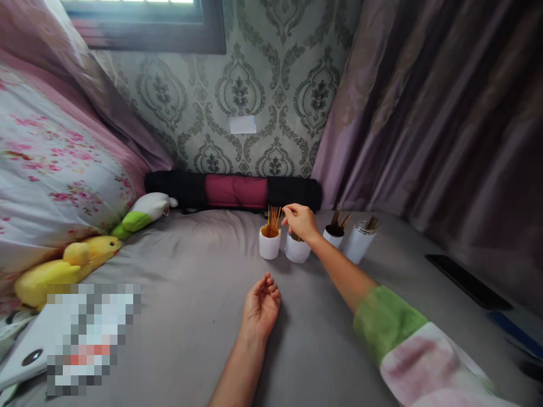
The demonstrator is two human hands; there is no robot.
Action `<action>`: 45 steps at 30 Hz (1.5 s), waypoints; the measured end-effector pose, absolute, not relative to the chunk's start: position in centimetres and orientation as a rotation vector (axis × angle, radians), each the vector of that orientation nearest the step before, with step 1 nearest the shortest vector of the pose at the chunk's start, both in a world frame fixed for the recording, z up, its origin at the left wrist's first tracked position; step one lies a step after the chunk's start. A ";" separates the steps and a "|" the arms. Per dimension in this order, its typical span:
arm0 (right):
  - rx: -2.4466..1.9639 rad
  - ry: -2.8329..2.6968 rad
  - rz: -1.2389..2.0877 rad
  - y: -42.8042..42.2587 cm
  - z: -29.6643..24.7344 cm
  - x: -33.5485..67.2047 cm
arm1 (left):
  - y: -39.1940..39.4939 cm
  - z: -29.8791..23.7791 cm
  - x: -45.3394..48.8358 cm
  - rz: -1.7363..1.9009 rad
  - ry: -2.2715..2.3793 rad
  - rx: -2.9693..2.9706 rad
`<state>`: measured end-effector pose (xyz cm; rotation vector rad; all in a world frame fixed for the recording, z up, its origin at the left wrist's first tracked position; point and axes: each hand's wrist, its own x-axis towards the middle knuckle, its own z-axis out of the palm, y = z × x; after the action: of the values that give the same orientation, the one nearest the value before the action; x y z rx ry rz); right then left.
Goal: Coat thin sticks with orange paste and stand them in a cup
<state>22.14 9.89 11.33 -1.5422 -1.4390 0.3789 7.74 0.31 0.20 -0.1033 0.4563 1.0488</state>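
Several white cups stand in a row on the grey bedsheet. The leftmost cup holds thin orange-brown sticks. My right hand reaches over the second cup, fingers pinched right beside the stick tops; whether it holds a stick I cannot make out. Two more cups to the right hold darker sticks. My left hand rests on the sheet in front of the cups, fingers loosely curled, holding nothing.
A black and maroon bolster lies along the patterned wall. Yellow and green-white plush toys sit at the left by a floral pillow. A dark phone lies at the right near the curtain.
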 end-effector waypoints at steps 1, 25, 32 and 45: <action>-1.528 -1.415 0.407 9.4 11.2 22.4 | 0.3 0.2 7.7 1.052 0.457 -0.099; -1.595 -0.999 0.473 -5.2 7.8 36.9 | -1.5 4.8 17.6 1.203 0.801 1.164; -1.605 -0.972 0.468 -6.0 8.6 38.7 | -0.2 6.3 22.1 1.479 0.723 1.510; -1.635 -1.098 0.362 -2.9 9.4 39.9 | 1.5 3.8 25.9 1.484 0.720 1.896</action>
<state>39.85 -2.85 9.37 -1.6351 -1.0976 0.3623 25.86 1.47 3.84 1.8961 0.7201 1.4838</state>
